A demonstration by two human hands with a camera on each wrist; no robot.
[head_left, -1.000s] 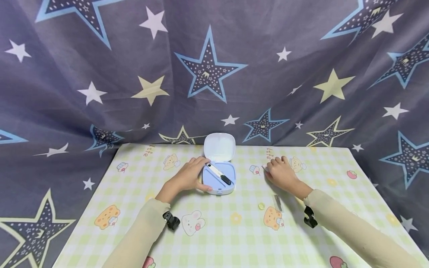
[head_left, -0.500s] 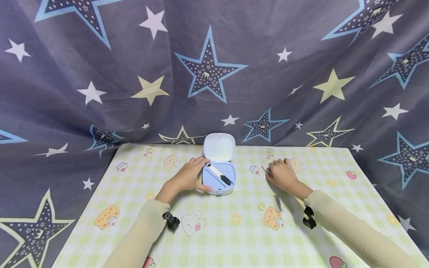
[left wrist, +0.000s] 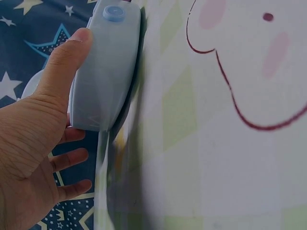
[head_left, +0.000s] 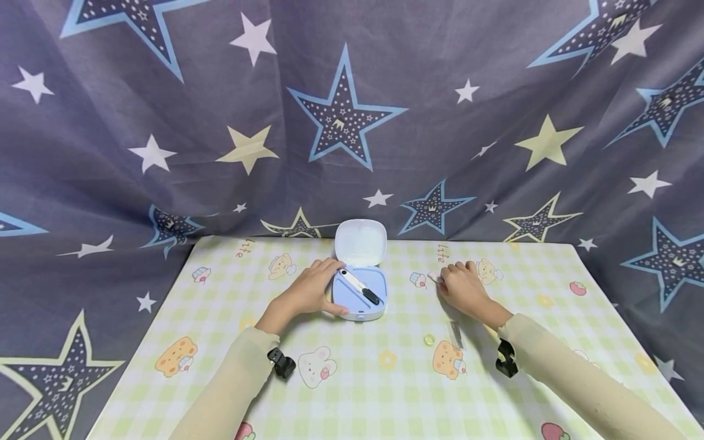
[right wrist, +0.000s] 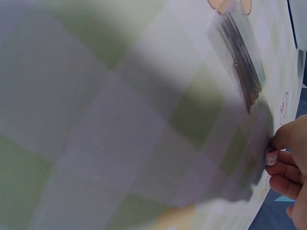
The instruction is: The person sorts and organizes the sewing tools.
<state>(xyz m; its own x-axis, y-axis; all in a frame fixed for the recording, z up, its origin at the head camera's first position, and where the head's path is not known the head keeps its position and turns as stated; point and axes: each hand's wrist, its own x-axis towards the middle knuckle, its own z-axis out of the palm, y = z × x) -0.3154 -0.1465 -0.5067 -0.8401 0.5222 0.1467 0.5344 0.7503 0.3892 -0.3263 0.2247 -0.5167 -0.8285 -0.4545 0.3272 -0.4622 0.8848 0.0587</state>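
Note:
In the head view, a light blue sewing case point(head_left: 360, 310) stands on the table with its white lid point(head_left: 360, 242) raised. A white and black tool point(head_left: 360, 286) lies slantwise on its inner tray. My left hand point(head_left: 308, 287) holds the case at its left side, thumb along the front wall point(left wrist: 103, 72) in the left wrist view. My right hand point(head_left: 463, 286) rests low over the cloth, right of the case. Between its thumb and fingers it pinches a small pale pink strip with faint marks point(right wrist: 271, 157), perhaps a tape measure; most of it is hidden.
A clear packet of needles point(head_left: 455, 334) lies nearer me than my right hand. Beside it is a small yellowish ring-like piece point(head_left: 429, 338). A checked cloth point(head_left: 363, 391) covers the table; a star-patterned curtain point(head_left: 440, 146) hangs behind its far edge.
My right hand has shifted slightly to the right, and a little more of the pink strip shows past its fingers. My left hand and the case have stayed in place.

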